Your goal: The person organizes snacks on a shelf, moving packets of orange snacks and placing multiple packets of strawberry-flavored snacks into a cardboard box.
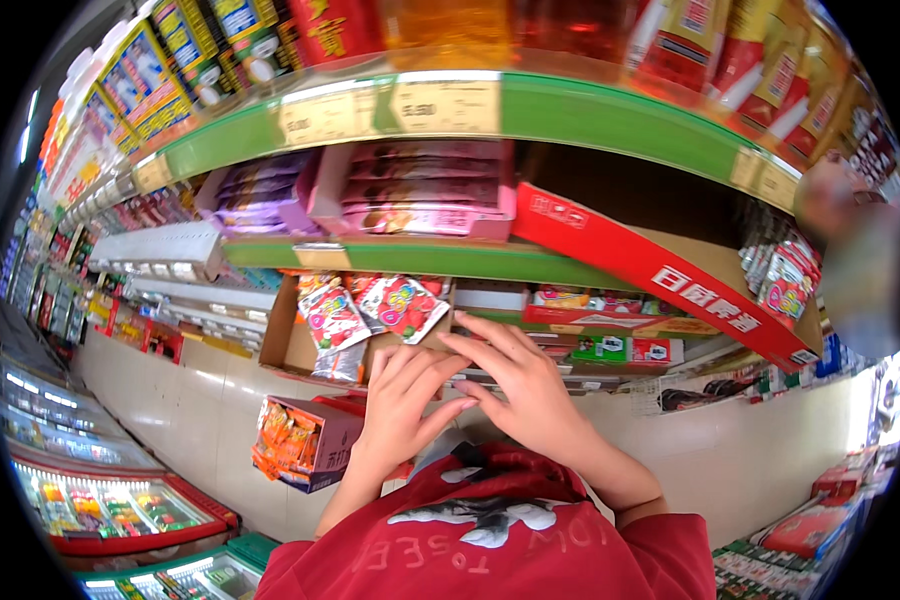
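My left hand [412, 397] is raised in front of my chest, its fingers bent and spread, holding nothing. Close beside it, my right hand [514, 371] reaches inward with fingers apart and empty; the fingertips of both nearly meet. Just beyond them, white and red candy bags [403, 306] lie in an open cardboard box [276, 330] below the green-edged shelf. A silvery packet [340, 363] rests at that box's near side. Lower left, a carton [335, 442] holds many small orange packets [289, 439].
A long red-fronted box [637, 274] slants across the shelf at right, with candy bags [784, 281] at its far end. Pink [506, 199] and purple [311, 187] boxes of packets stand above. The green shelf edge [592, 109] crosses the top. Freezers [120, 544] stand lower left. A blurred person is at far right.
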The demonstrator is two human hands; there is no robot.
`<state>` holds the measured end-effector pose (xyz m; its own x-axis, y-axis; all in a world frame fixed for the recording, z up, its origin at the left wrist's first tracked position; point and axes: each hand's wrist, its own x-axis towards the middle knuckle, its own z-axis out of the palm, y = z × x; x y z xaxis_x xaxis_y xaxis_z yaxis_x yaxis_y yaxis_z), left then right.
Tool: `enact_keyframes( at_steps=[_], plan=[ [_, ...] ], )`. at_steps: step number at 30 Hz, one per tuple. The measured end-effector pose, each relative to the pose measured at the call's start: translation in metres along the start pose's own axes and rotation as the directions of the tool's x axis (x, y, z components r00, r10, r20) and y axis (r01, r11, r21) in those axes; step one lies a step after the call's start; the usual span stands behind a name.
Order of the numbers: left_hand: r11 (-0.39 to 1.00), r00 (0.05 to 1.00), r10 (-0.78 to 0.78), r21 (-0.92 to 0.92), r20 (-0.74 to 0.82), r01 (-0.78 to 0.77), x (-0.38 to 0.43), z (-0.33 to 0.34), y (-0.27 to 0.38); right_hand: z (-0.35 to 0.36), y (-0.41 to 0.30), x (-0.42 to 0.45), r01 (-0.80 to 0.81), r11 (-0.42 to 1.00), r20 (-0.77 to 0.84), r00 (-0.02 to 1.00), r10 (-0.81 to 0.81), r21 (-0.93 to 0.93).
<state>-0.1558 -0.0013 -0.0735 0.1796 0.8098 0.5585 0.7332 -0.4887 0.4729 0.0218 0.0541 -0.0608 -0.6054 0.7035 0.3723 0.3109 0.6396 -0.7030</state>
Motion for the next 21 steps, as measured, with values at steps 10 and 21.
enact_keyframes(
  at_steps=[10, 21],
  plan=[
    [0.96, 0.97, 0.24, -0.142, -0.034, -0.243, 0.052, 0.037, 0.064, -0.091, -0.014, -0.053, 0.039, 0.993, -0.286, 0.956, -0.069, -0.111],
    [0.926, 0.939, 0.345, -0.165, -0.001, -0.34, 0.115, 0.068, 0.148, -0.179, -0.023, -0.111, -0.003, 0.962, -0.529, 0.836, -0.148, -0.273]
  ],
)
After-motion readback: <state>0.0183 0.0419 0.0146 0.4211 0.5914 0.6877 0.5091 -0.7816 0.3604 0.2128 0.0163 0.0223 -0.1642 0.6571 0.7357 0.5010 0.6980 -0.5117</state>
